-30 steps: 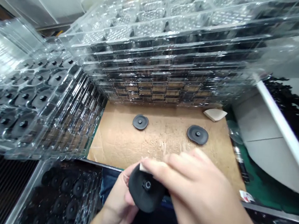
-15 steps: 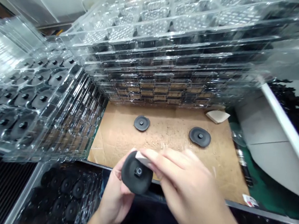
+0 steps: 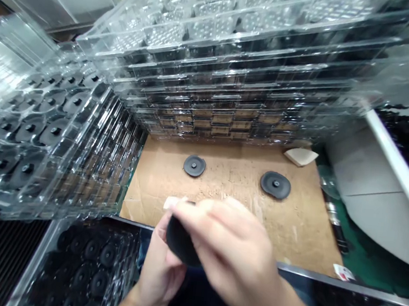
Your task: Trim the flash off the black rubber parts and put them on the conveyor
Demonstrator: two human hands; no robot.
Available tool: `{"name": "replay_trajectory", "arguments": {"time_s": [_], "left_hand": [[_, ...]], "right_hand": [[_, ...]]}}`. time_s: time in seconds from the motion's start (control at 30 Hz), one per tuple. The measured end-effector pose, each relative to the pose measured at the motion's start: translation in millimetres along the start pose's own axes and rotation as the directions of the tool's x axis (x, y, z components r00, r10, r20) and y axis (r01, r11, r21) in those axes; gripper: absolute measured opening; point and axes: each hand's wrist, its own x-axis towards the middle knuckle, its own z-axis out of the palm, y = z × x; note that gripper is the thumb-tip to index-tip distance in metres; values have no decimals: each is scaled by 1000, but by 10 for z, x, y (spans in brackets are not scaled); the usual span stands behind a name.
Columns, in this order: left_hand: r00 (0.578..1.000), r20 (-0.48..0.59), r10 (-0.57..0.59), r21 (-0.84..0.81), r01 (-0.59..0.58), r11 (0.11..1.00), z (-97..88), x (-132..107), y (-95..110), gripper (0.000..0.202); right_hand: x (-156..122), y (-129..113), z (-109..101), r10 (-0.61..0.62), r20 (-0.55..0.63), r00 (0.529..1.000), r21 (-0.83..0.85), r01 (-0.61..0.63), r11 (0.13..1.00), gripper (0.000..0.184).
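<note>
My left hand (image 3: 160, 272) grips a round black disc (image 3: 177, 240) from below, at the near edge of a cardboard sheet (image 3: 228, 204). Over the disc lies my right hand (image 3: 230, 258), fingers closed on a small pale piece (image 3: 170, 202) that presses against the disc's top edge. Most of the disc is hidden by those fingers. Two more black discs lie flat on the cardboard, one at mid left (image 3: 194, 165) and one at mid right (image 3: 275, 185).
Tall stacks of clear plastic trays holding black discs stand behind (image 3: 234, 78) and to the left (image 3: 39, 126). Another tray of discs (image 3: 82, 271) sits low at the left. A pale wedge (image 3: 301, 156) lies at the cardboard's far right corner; a white bin (image 3: 379, 191) stands right.
My right hand has slid left across the disc with the pale piece, and now covers the disc's centre hub. Both hands shifted slightly left and up.
</note>
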Motion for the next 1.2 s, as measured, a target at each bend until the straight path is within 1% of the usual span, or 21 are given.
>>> {"name": "replay_trajectory", "arguments": {"time_s": [0.03,0.1,0.17,0.2,0.23,0.3,0.37,0.43,0.5,0.57,0.6,0.67,0.73,0.77,0.8,0.83,0.87,0.93,0.97,1.1,1.2], "left_hand": [[1000,-12,2,-9,-2,1000,2,9,8,61],[1000,-28,-13,-51,12,999,-14,30,27,58],[998,-25,-59,-102,56,993,-39,47,41,57],[996,-12,-86,-123,84,989,-47,53,45,58],[994,2,-109,-139,108,984,-50,58,46,61],[990,23,-142,-155,144,977,-39,63,39,66],[987,33,-155,-159,159,974,-8,61,25,69],[985,38,-166,-146,170,975,34,47,11,68],[983,55,-175,-130,181,975,74,23,-7,63],[978,75,-195,-109,202,973,96,-5,-30,54],[972,92,-217,-99,226,969,96,-16,-44,50],[957,118,-266,-77,276,958,76,-27,-73,47],[950,107,-295,-56,302,952,48,-27,-96,50],[951,87,-296,-52,301,952,41,-27,-103,50],[952,68,-297,-49,301,952,41,-28,-106,49],[950,60,-306,-45,309,950,50,-30,-103,46],[944,67,-322,-42,326,945,67,-33,-93,43],[931,117,-345,-42,351,935,108,-33,-54,39],[929,146,-341,-48,351,935,125,-28,-27,41],[913,220,-343,-78,367,927,141,15,55,54],[902,207,-380,-92,404,910,145,27,39,54]], "right_hand": [[-15,46,-13,57,9,998,37,-57,998,24],[-123,190,-35,203,87,975,94,-211,973,21],[-340,388,-10,328,168,930,147,-352,924,18],[-474,495,28,398,167,902,140,-421,896,19],[-611,596,78,470,153,869,94,-487,868,21],[-835,746,173,543,150,826,8,-550,835,24],[-922,780,191,559,166,812,-24,-563,826,25],[-844,679,103,555,128,822,-16,-558,830,24],[-658,476,-35,506,11,862,-15,-506,862,25],[-460,243,-133,353,-93,931,-39,-358,933,29],[-382,142,-149,255,-95,962,-48,-260,964,31],[-285,4,-127,97,-38,995,-22,-98,995,30],[-248,-47,-71,64,84,994,24,-66,998,29],[-239,-52,-44,75,146,986,35,-81,996,30],[-231,-51,-18,95,181,979,22,-101,995,30],[-223,-51,5,114,168,979,-16,-113,993,28],[-215,-54,24,124,113,986,-66,-117,991,28],[-218,-67,41,82,-15,996,-116,-83,990,29],[-235,-72,31,66,-37,997,-112,-70,991,29],[-412,-28,-137,30,118,993,-25,-27,999,27],[-497,16,-273,75,143,987,-170,-50,984,27]]}}
